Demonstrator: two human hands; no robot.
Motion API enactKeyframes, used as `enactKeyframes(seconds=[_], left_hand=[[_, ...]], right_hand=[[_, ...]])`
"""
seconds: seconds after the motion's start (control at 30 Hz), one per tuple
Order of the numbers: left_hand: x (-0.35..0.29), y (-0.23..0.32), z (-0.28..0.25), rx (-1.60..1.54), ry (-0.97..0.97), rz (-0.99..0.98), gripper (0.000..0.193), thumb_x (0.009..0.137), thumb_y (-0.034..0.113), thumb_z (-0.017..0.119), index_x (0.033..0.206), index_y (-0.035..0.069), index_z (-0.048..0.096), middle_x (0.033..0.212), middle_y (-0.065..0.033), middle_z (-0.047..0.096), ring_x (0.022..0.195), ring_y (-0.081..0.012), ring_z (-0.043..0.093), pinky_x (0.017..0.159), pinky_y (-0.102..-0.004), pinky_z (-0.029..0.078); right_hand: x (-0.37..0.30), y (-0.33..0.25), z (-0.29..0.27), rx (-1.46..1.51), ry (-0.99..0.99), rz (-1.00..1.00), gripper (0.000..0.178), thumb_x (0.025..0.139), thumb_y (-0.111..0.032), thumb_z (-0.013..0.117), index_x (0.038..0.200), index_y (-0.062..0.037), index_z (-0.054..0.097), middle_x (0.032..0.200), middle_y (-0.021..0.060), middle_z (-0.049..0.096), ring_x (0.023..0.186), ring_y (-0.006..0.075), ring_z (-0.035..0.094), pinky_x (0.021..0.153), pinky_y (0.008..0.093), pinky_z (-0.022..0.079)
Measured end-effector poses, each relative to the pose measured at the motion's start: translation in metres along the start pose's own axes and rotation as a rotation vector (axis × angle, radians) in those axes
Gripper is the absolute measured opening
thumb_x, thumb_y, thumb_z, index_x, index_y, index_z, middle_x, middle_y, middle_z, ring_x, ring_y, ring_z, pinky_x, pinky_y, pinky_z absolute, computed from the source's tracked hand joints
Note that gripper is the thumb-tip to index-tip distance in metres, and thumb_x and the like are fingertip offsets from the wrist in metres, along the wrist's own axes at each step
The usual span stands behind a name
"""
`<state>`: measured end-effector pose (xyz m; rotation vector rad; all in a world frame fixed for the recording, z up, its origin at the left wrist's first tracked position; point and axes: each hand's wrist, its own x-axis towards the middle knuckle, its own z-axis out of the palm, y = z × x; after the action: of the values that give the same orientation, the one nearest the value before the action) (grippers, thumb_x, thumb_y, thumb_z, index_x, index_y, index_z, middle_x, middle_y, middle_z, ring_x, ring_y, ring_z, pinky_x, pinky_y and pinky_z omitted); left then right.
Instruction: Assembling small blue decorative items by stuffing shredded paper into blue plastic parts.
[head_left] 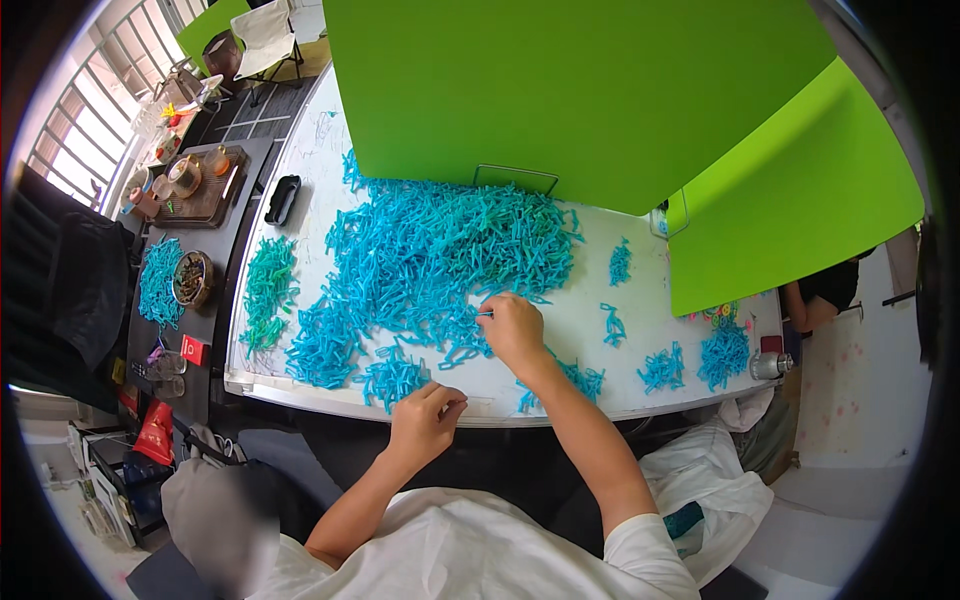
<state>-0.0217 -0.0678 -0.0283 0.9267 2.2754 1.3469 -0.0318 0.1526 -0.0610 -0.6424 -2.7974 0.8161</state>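
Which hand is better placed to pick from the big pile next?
Likely the right hand: it's at the near edge of the big pile. The left hand is farther back, beside a small pile. Can't tell if either holds anything.

On my feed I see a plain white shirt (470,550), loosely creased, with a short right sleeve (640,548) ending near the elbow; both forearms (590,430), the left hand (422,424) and right hand (515,332) are bare.

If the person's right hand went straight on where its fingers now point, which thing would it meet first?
The right hand would probably first meet the large heap of small blue-green, plastic-looking pieces; its height above them is unclear.
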Motion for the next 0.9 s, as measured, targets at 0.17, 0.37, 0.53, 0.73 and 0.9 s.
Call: enactKeyframes(seconds=[0.17, 0.37, 0.53, 0.73, 0.9], left_hand=[[-0.001, 0.004, -0.001, -0.013, -0.002, 0.01, 0.007, 0.081, 0.002, 0.072, 0.088, 0.003, 0.07, 0.077, -0.008, 0.064, 0.058, -0.0179, 0.061, 0.054, -0.0291, 0.048], [-0.001, 0.002, 0.0, -0.027, -0.001, 0.032, 0.007, 0.081, 0.002, 0.073, 0.087, 0.003, 0.07, 0.076, -0.008, 0.063, 0.057, -0.0179, 0.061, 0.053, -0.0296, 0.047], [-0.001, 0.003, -0.001, -0.022, -0.002, 0.022, 0.006, 0.081, 0.003, 0.072, 0.087, 0.004, 0.07, 0.077, -0.0077, 0.065, 0.058, -0.0176, 0.062, 0.054, -0.0292, 0.048], [0.006, 0.008, -0.001, -0.034, -0.004, -0.005, 0.007, 0.082, 0.004, 0.072, 0.088, 0.004, 0.071, 0.079, -0.0072, 0.066, 0.059, -0.0169, 0.062, 0.055, -0.0283, 0.049], [0.009, 0.004, -0.003, -0.058, 0.029, -0.028, 0.008, 0.081, 0.002, 0.073, 0.089, 0.004, 0.071, 0.078, -0.0072, 0.066, 0.058, -0.0158, 0.061, 0.054, -0.0276, 0.048]], right_hand=[[0.003, -0.007, 0.004, -0.024, -0.003, 0.127, 0.014, 0.071, -0.016, 0.08, 0.079, -0.0071, 0.074, 0.082, 0.0134, 0.071, 0.078, 0.0318, 0.068, 0.071, 0.041, 0.054], [-0.006, -0.008, -0.014, 0.205, -0.066, 0.202, 0.015, 0.072, -0.017, 0.08, 0.076, -0.0044, 0.072, 0.076, 0.013, 0.071, 0.07, 0.0283, 0.069, 0.065, 0.0381, 0.053], [-0.013, -0.003, -0.026, 0.348, -0.001, 0.207, 0.014, 0.072, -0.014, 0.08, 0.077, -0.0034, 0.072, 0.075, 0.0111, 0.071, 0.064, 0.0219, 0.068, 0.062, 0.0342, 0.052], [-0.015, 0.003, -0.019, 0.697, -0.037, 0.305, 0.022, 0.073, -0.006, 0.081, 0.092, -0.0002, 0.07, 0.075, 0.0084, 0.07, 0.063, 0.0123, 0.066, 0.056, 0.0249, 0.051], [-0.022, -0.002, -0.023, 0.801, 0.002, 0.283, 0.025, 0.073, -0.001, 0.081, 0.093, 0.0011, 0.067, 0.075, 0.006, 0.068, 0.061, 0.009, 0.062, 0.055, 0.0229, 0.051]])
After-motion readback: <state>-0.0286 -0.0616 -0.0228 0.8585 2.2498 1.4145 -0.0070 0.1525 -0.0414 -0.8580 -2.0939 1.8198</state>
